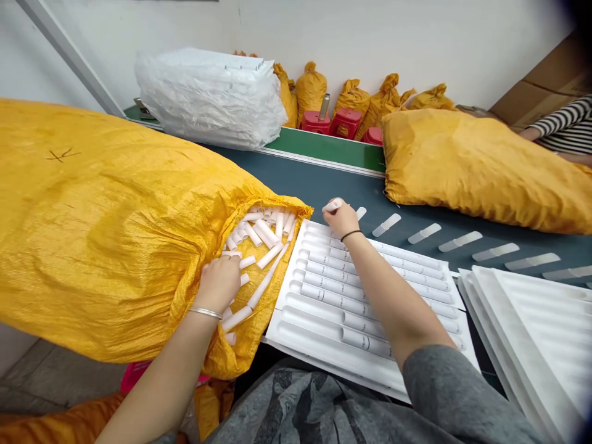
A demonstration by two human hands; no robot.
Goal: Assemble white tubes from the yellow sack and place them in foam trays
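My left hand (219, 285) reaches into the mouth of a big yellow woven sack (139, 203), its fingers curled closed on a white plastic tube (232, 253) among many loose ones. Its fingertips are partly hidden. My right hand (343, 221) grips a short white tube (332, 205) between thumb and fingers, over the far left corner of a white moulded tray (296, 336). Printed white tubes (333, 290) lie side by side in the tray's grooves; some grooves nearest me show bare. My right forearm covers part of the tray.
A row of frosted tubes (387, 225) lies spaced along the dark belt (319, 176). Stacked white trays (546, 333) stand at right. Beyond are another yellow sack (476, 163), a plastic-wrapped bundle (208, 102), red stools (346, 122) and a person's striped sleeve (567, 120).
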